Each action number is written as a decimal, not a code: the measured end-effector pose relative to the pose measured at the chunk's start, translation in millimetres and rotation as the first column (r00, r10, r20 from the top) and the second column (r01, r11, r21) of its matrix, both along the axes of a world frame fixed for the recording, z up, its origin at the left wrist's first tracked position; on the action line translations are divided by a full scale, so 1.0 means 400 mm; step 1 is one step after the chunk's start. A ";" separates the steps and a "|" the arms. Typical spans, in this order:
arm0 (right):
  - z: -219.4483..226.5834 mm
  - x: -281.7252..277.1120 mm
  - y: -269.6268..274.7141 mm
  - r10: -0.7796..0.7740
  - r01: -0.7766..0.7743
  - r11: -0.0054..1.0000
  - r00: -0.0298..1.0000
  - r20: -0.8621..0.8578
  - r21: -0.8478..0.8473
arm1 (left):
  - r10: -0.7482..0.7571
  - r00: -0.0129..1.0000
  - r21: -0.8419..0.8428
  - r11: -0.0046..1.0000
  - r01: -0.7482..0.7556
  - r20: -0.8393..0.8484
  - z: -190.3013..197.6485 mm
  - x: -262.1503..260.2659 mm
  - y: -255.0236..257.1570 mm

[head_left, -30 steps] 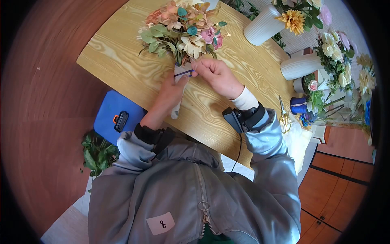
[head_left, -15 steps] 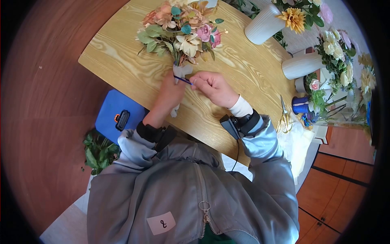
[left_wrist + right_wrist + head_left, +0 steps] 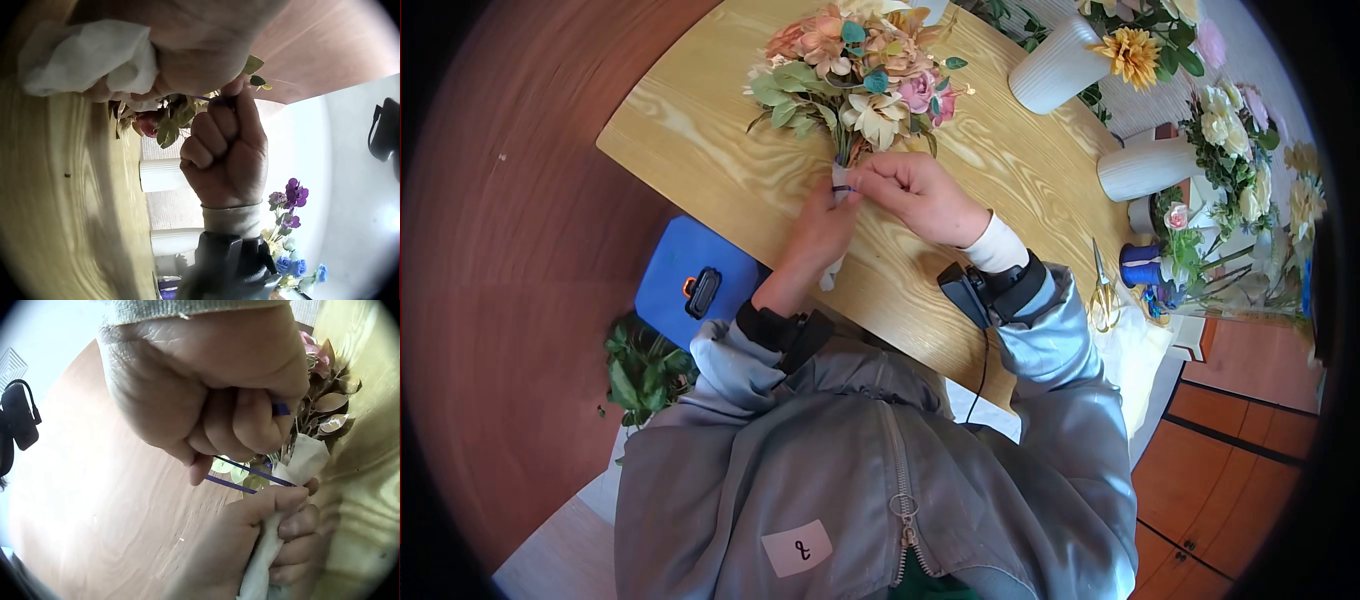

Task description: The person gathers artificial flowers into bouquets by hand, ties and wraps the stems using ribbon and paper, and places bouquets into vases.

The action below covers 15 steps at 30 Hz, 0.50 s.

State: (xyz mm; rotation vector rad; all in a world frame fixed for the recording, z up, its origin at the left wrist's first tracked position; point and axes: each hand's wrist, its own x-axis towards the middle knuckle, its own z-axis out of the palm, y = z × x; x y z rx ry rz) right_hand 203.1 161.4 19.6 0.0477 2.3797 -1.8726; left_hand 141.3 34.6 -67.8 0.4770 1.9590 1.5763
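Head view: left hand [image 3: 822,230] grips white-wrapped stems [image 3: 306,459] of a peach-and-pink flower bouquet [image 3: 865,70], far end over a pale wooden table [image 3: 1000,160]; right hand [image 3: 925,202] pinches thin purple ribbon [image 3: 231,485], which could slip if pull slackens.

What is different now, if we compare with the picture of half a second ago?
The right hand moved toward the wrapped stems, nearer the left hand. Nothing was let go: the right still holds the ribbon, the left the wrapped stems. The scissors and spool stayed put.
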 end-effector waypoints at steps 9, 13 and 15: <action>0.065 0.008 0.014 0.079 -0.048 0.965 0.991 -0.111 0.257 | -0.044 0.999 0.042 0.998 0.044 0.007 -0.005 0.001 -0.008; 0.059 -0.012 0.014 0.081 -0.029 0.962 0.980 -0.180 0.272 | -0.059 0.998 0.031 0.998 0.059 -0.003 -0.003 0.000 -0.007; 0.052 -0.030 0.004 0.072 -0.014 0.964 0.975 -0.211 0.265 | -0.070 0.997 0.039 0.997 0.070 -0.016 0.002 0.003 -0.009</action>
